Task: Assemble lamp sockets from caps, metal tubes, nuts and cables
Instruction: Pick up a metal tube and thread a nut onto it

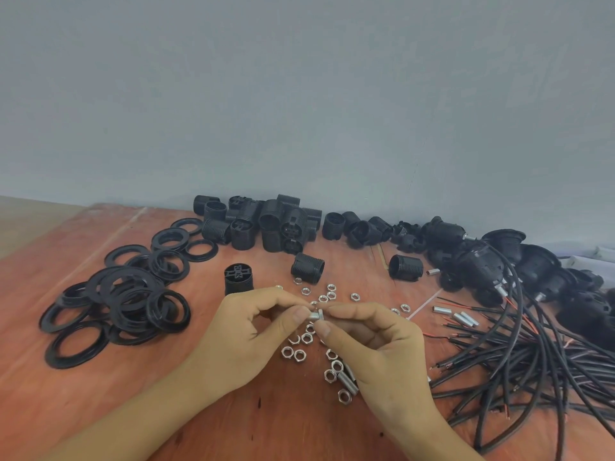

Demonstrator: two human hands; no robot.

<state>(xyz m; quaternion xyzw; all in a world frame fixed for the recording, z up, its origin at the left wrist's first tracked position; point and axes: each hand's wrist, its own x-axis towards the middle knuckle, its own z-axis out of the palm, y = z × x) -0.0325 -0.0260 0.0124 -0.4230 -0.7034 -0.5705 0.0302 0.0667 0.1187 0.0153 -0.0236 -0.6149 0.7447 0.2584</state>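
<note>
Right now: I look down on two bare hands meeting above a reddish wooden table (pixel 233 417) that stands against a grey wall (pixel 299 94)
Left hand: the left hand (pixel 246 331) pinches a short silver metal tube (pixel 312 316) between thumb and forefinger, with the other fingers curled under
Right hand: the right hand (pixel 376 344) pinches a small nut (pixel 321 315) at the tube's right end, forefinger above and thumb below
Joint: fingertips cover it and the picture is soft, so I cannot tell whether the threads have caught
Where the work sits: tube and nut are held in the air, clear of the table, just above a scatter of loose nuts (pixel 306 338)
Surroundings: black rings (pixel 126 301) are heaped on the left, socket bodies (pixel 263 224) are piled at the back, cables (pixel 532 357) tangle on the right, and finished sockets (pixel 482 261) lie behind them
Near the right wrist: spare threaded tubes (pixel 347 382) and more nuts lie just beside it
Risk, crossed thread: if the nut meets the tube tilted, I judge it could bind and jam, since both parts are held only by fingertips
Risk, dropped nut: a slip of the pinch would send it into the scatter below, where it would be lost among its twins
Risk, swept parts: a careless shift of the right wrist could push the spare tubes under the cables
</note>
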